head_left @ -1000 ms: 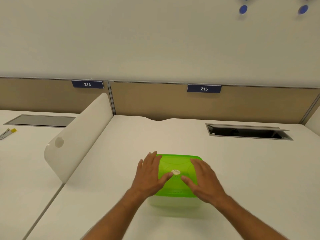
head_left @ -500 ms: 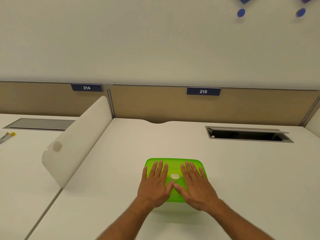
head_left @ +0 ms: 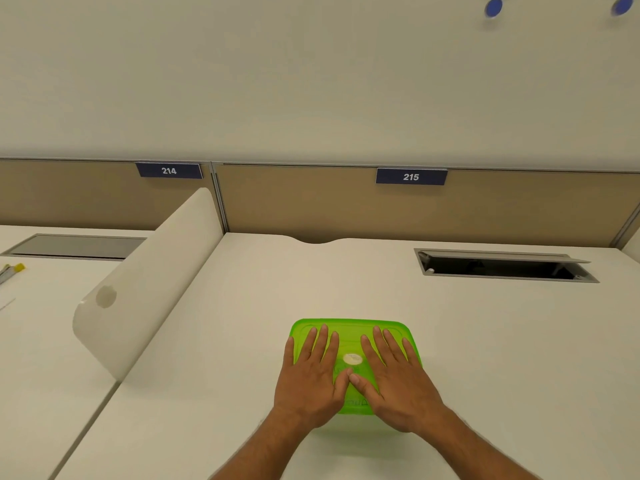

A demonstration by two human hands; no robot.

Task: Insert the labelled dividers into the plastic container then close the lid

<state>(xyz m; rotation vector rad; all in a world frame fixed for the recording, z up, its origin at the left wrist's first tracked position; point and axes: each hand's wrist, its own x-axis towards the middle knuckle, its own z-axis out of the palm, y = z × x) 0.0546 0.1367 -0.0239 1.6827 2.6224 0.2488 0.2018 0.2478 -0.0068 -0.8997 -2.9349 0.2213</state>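
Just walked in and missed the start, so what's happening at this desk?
A person has both hands flat on the green lid of a plastic container on the white desk, left hand and right hand side by side, thumbs touching. The lid sits on the container. No dividers are visible outside it.

A lid [head_left: 349, 329] sits on a container on the near middle of the desk [head_left: 485, 341], with the left hand [head_left: 309, 375] and right hand [head_left: 398, 379] lying flat on it side by side, thumbs touching. A curved divider panel [head_left: 149, 292] stands to the left, with a pen [head_left: 12, 270] on the neighbouring desk beyond it. A cable hatch [head_left: 502, 266] lies behind and to the right, before the back partition [head_left: 311, 202] bearing number plates 214 [head_left: 169, 170] and 215 [head_left: 411, 177].
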